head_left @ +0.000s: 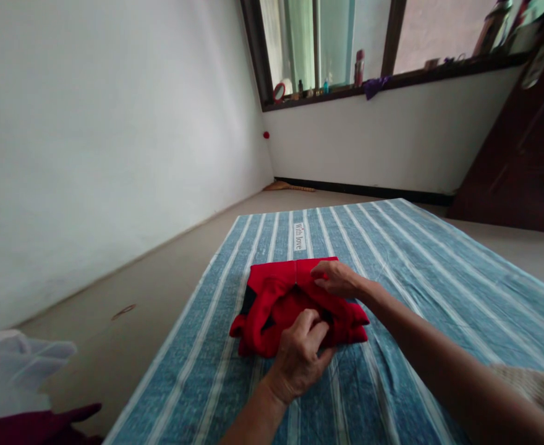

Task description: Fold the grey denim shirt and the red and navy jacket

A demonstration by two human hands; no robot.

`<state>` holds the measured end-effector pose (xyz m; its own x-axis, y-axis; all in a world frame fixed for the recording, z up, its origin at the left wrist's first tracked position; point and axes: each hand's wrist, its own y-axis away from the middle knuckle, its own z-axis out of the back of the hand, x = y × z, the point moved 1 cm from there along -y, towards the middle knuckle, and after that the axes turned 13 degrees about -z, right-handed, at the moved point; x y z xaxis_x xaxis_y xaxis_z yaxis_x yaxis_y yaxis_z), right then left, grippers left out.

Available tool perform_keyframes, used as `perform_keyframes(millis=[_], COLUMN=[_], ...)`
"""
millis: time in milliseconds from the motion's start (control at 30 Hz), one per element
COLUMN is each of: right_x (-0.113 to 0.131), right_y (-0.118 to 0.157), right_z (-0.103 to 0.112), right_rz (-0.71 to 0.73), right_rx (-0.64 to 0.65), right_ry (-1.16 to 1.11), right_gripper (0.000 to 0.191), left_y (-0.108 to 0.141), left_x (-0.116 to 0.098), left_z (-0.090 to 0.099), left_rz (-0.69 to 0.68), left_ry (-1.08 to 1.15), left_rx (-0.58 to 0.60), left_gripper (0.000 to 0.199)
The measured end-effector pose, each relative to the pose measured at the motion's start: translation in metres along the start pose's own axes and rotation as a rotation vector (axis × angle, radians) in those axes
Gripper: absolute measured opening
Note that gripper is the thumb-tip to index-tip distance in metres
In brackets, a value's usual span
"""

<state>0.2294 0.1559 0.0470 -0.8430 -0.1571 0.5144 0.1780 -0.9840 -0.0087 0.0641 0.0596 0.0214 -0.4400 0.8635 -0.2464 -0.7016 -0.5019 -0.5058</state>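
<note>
A folded red jacket [272, 272] with dark patches at its side and a short zip line down the middle lies on the striped blue cloth [216, 296]. Its collar opening faces me. My left hand [301, 353] is at the near edge of the collar, fingers curled over the fabric and thumb underneath, closed on it. Over the upper right part of the jacket rests my right hand [339, 278], its fingers loosely bent and apart, the tips touching the fabric beside the zip.
The cloth covers a low flat surface and bears a "With love" label [300, 236]. White fabric [17, 364] and a maroon cloth [44, 423] are at lower left. A window sill [337, 93] with bottles and a small mirror runs along the back; a dark door [522, 148] stands right.
</note>
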Motion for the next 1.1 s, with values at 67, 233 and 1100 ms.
perform_keyframes(millis=[67, 233, 1100], right_x=[0.002, 0.004, 0.04], right_y=[0.001, -0.007, 0.054], right_z=[0.002, 0.003, -0.018], right_rz=[0.005, -0.065, -0.099], right_rx=[0.002, -0.112, -0.237], right_ry=[-0.031, -0.126, 0.134], right_gripper=[0.01, 0.018, 0.017], left_y=[-0.001, -0.001, -0.005], left_x=[0.0, 0.0, 0.009], left_z=[-0.001, -0.002, 0.019], left_rz=[-0.022, -0.043, 0.26], left_ry=[-0.034, -0.153, 0.038], left_rx=[0.016, 0.091, -0.108], left_gripper=[0.026, 0.019, 0.02])
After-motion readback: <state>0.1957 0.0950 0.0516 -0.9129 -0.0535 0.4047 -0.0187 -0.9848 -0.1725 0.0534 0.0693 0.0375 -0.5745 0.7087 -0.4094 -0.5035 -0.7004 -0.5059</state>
